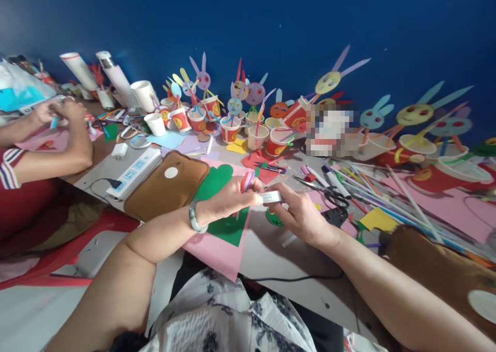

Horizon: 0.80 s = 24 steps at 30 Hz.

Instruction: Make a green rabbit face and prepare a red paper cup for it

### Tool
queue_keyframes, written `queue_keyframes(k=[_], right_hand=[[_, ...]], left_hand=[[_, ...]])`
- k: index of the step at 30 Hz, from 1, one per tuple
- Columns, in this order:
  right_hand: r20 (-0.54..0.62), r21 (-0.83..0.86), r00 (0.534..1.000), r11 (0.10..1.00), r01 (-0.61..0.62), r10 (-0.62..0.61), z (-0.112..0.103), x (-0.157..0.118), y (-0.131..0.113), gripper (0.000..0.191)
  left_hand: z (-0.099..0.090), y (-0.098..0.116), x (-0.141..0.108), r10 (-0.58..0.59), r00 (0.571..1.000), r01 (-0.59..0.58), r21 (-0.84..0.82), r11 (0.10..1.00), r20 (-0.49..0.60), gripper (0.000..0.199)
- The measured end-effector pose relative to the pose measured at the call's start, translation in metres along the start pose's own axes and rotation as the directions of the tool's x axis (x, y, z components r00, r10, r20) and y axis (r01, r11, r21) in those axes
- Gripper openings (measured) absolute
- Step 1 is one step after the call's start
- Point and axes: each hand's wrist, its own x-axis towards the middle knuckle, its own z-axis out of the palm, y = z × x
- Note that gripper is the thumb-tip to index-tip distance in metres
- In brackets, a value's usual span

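Both hands meet over the table around what looks like a roll of tape (272, 197), seen edge-on. My left hand (236, 194), with a bangle at its wrist, pinches the roll's left side. Small purple and red pieces (247, 181) stick up from the same hand; their kind I cannot make out. My right hand (300, 210) is closed on the roll's right side. Beneath the hands lie green paper (227, 228) and pink paper (217, 256). A round green piece (274, 217) with a drawn face is partly hidden by my right hand.
Paper cups (231, 131) with paper rabbit heads line the blue wall. Black scissors (336, 196), markers and coloured sticks lie at right. A brown pad (166, 179) and a power strip (138, 172) lie at left. Another person's hands (64, 111) work at far left.
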Motion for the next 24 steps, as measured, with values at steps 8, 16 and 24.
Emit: queue_keyframes(k=[8, 16, 24], right_hand=[[0.014, 0.024, 0.999, 0.999, -0.031, 0.031, -0.0014, -0.0005, -0.0008, 0.016], [0.008, 0.046, 1.000, 0.999, -0.016, 0.016, -0.0034, -0.0001, -0.0036, 0.014], [0.019, 0.040, 1.000, 0.999, -0.025, 0.024, -0.0040, -0.0006, -0.0055, 0.018]], left_hand=[[0.0004, -0.0015, 0.0002, 0.003, 1.000, -0.003, -0.041, 0.999, 0.014, 0.017], [0.0001, 0.0026, -0.0005, -0.022, 1.000, 0.023, -0.028, 0.999, 0.010, 0.015], [0.0008, 0.0061, -0.0027, 0.053, 0.998, -0.054, 0.031, 0.998, 0.014, 0.016]])
